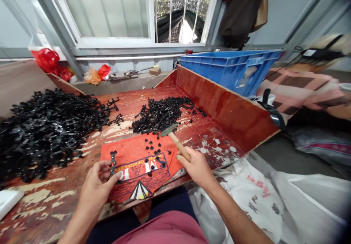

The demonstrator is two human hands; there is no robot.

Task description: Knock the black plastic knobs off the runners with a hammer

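Observation:
My left hand (100, 181) pinches a small black linked plastic piece (113, 158) between thumb and fingers, over the left part of an orange printed cloth (142, 145). My right hand (196, 167) is wrapped round the wooden handle of a hammer (178, 141). The hammer's greenish metal head lies over the cloth's far edge, close to a heap of small black parts (164, 112). Several loose black pegs (148, 147) are scattered on the cloth between my hands.
A large pile of black linked pieces (52, 127) covers the table's left side. A wooden board (225, 105) edges the right, with a blue crate (230, 66) behind it. A white sack (246, 196) lies at lower right. Another person's patterned clothing (304, 86) shows at far right.

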